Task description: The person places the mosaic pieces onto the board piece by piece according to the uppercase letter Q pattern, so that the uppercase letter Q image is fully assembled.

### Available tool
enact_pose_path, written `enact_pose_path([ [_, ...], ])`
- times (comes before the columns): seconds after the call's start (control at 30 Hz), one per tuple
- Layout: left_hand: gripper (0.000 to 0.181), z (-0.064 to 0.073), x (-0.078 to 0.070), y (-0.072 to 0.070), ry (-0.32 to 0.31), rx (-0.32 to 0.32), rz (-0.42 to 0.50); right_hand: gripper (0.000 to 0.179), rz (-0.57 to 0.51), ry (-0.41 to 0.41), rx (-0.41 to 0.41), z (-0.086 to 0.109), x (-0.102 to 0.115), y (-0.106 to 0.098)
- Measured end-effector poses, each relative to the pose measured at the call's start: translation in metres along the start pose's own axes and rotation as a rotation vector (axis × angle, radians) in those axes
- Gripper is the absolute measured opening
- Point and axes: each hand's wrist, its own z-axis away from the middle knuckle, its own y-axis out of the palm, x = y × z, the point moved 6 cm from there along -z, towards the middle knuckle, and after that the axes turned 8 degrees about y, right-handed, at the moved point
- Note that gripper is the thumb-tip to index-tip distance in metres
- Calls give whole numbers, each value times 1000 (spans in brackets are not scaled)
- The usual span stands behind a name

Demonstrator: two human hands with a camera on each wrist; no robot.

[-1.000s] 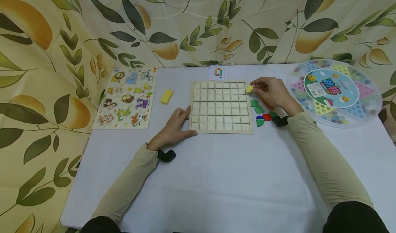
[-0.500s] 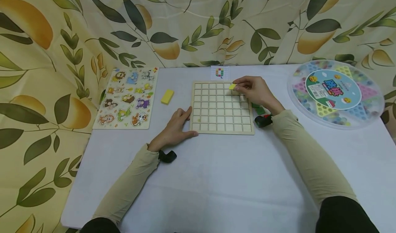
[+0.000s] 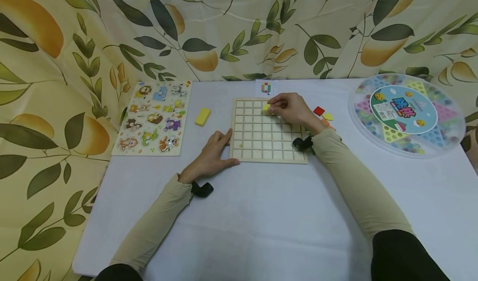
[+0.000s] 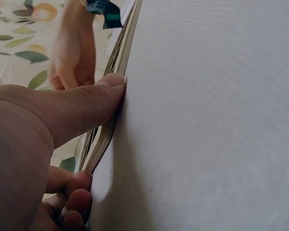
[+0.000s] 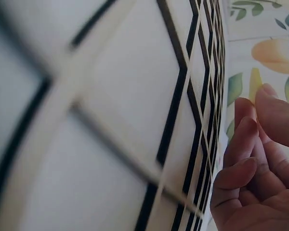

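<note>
In the head view, my right hand (image 3: 291,108) pinches a small yellow tile (image 3: 266,108) between thumb and fingertips, over the upper middle of the wooden grid board (image 3: 248,142). The right wrist view shows the yellow tile (image 5: 255,84) standing up from the pinch, beside the board's dark grid lines (image 5: 171,120). My left hand (image 3: 213,154) rests at the board's near left corner, thumb along the front edge and index finger at the left side. In the left wrist view, the thumb (image 4: 94,101) touches the board's edge; its other fingers bend beside the corner.
Loose red (image 3: 319,111), yellow and orange tiles lie right of the board, partly behind the right forearm. A small pattern card (image 3: 266,89) lies behind the board. A yellow block (image 3: 203,117), an animal picture board (image 3: 151,119) and a round clear case (image 3: 407,115) surround it.
My right hand has carried the yellow tile leftward from the board's right edge to over its upper middle. My left hand has stayed at the corner.
</note>
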Motion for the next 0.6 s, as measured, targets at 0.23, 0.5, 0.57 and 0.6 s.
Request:
enact_pose_path([
  [0.23, 107, 1, -2, 0, 6, 0, 9, 26, 23, 13, 32, -9, 5, 12],
  [0.5, 107, 1, -1, 0, 13, -5, -1, 24, 87, 49, 67, -15, 9, 17],
  [0.57, 107, 1, 0, 0, 13, -4, -1, 24, 96, 49, 71, -15, 10, 18],
  [0.6, 107, 1, 0, -1, 13, -3, -2, 23, 102, 46, 72, -16, 11, 19],
])
